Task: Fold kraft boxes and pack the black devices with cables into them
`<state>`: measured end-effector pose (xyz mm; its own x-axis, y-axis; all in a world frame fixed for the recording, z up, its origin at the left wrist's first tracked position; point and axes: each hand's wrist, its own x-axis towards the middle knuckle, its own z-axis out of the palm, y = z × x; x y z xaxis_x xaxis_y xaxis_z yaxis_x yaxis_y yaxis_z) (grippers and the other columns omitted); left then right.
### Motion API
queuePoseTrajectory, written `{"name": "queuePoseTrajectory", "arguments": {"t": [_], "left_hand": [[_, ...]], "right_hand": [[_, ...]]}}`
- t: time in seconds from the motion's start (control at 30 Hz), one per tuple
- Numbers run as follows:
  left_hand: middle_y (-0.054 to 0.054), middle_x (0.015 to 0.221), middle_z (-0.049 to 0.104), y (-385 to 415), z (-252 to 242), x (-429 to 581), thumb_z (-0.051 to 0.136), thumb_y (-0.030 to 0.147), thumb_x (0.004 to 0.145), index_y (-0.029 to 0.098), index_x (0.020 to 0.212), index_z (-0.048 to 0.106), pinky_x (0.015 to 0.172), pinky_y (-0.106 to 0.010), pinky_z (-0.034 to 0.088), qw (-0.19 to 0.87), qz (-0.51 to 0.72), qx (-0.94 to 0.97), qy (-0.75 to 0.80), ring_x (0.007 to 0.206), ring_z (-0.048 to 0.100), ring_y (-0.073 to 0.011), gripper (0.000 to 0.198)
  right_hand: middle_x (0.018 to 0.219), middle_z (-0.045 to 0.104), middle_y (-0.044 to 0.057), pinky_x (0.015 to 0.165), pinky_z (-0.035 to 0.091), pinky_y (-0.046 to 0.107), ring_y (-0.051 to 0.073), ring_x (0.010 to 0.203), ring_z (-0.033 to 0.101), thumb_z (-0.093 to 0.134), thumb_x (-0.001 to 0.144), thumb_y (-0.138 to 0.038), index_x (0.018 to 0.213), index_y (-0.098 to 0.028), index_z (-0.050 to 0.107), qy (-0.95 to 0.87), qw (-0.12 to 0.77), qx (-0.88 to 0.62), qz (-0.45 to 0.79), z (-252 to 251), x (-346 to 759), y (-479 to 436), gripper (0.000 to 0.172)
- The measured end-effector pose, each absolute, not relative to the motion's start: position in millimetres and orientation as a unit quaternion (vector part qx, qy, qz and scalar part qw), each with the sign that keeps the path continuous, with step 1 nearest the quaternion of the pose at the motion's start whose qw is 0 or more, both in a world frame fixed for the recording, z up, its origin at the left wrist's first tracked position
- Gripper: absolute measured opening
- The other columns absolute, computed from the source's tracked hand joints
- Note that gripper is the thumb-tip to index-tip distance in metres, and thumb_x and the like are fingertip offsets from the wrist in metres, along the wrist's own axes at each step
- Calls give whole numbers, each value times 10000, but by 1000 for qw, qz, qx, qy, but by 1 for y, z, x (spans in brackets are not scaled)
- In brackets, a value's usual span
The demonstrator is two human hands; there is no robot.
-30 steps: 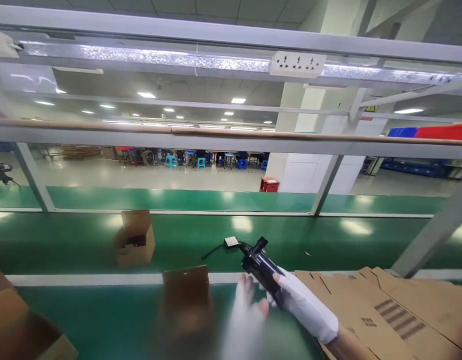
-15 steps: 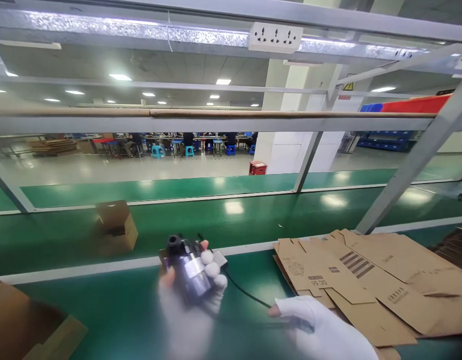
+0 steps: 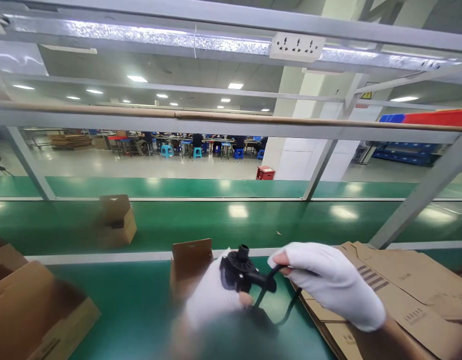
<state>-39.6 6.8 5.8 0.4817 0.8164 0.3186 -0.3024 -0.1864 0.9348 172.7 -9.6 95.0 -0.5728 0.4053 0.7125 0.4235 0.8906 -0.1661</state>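
Note:
My left hand [image 3: 212,295], in a white glove with bare fingertips, is closed around a small pump-like device [image 3: 238,270]. Its round black head with two stub nozzles faces up; the body is mostly hidden by the hand. From it runs a black cable [image 3: 291,305] that curves in a loop to the right. My right hand [image 3: 328,280], gloved the same way, pinches that cable between thumb and fingers just right of the device. Behind my left hand stands an open small cardboard box [image 3: 191,260], partly covered by the glove.
Flattened cardboard sheets [image 3: 403,295] lie stacked at right. Another open small box [image 3: 118,220] sits on the green belt [image 3: 186,220] beyond the white rail. A larger open carton [image 3: 39,310] is at lower left. Metal posts and a crossbar [image 3: 231,127] frame the bench.
My left hand has turned the device so its black head faces up. My right hand has risen toward it with the cable. The small box behind my left hand now shows more.

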Motion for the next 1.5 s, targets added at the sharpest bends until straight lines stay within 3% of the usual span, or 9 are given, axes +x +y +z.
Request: {"name": "queuePoseTrajectory", "arguments": {"t": [0.1,0.27,0.4,0.57,0.67,0.8,0.9,1.2,1.5], "left_hand": [[-94,1010,645,5,13,-36,789,568,568,158,1124,588,874,-388,463,622,363,671,175,976,581,-304,720],[-95,997,655,11,11,-43,891,505,355,115,1145,586,794,-373,502,627,322,690,164,867,618,-279,933],[-131,1075,629,10,12,-48,824,606,470,94,1190,541,905,-402,461,606,394,668,176,992,594,-309,928],[-110,1096,628,2,12,-34,788,545,605,147,1195,516,981,-406,433,558,517,608,228,1073,576,-296,762],[-105,1177,604,-1,3,-37,828,463,567,179,1271,465,996,-413,442,504,541,598,310,1098,571,-288,841],[-135,1417,391,4,-24,-87,814,509,541,217,1437,267,1120,-500,283,271,541,682,412,1313,366,-331,1089],[-158,1495,274,12,-57,-132,712,539,652,187,1459,195,1147,-530,201,131,522,664,519,1388,234,-329,1021],[-168,1444,389,33,-145,-136,436,155,720,79,1427,287,1142,-437,285,225,432,623,612,1353,347,-262,727],[-164,1446,398,34,-166,-117,416,135,681,56,1410,348,1161,-408,253,191,469,595,624,1359,339,-271,737]], "right_hand": [[800,642,35,598,506,225,121,676,615,593,887,-183,949,-191,680,-906,361,-182,124,97,159,18,108],[830,643,90,648,522,264,158,726,623,642,836,-446,832,-141,746,-890,240,-189,339,72,156,48,323],[817,666,85,773,522,340,202,773,629,476,892,-568,1061,-154,696,-838,302,-299,341,57,158,35,499],[1217,601,102,989,442,391,292,1132,551,661,732,-508,1348,-173,470,-808,254,-365,388,65,145,8,727],[1259,589,78,1019,425,371,259,1160,545,593,747,-310,1367,-179,449,-799,229,-431,350,65,139,6,650],[1242,609,46,953,475,336,221,1060,607,521,779,-311,1382,-200,446,-818,206,-459,278,59,131,15,618],[1194,642,21,905,491,312,209,1027,623,503,803,-323,1394,-223,433,-833,192,-456,248,61,110,26,604],[999,699,97,682,473,338,277,850,664,449,816,-288,1171,-211,590,-929,-115,-351,15,44,12,75,390],[799,710,155,658,491,332,287,763,677,608,692,-219,823,-110,726,-898,-320,-299,44,-11,-38,98,207]]}}
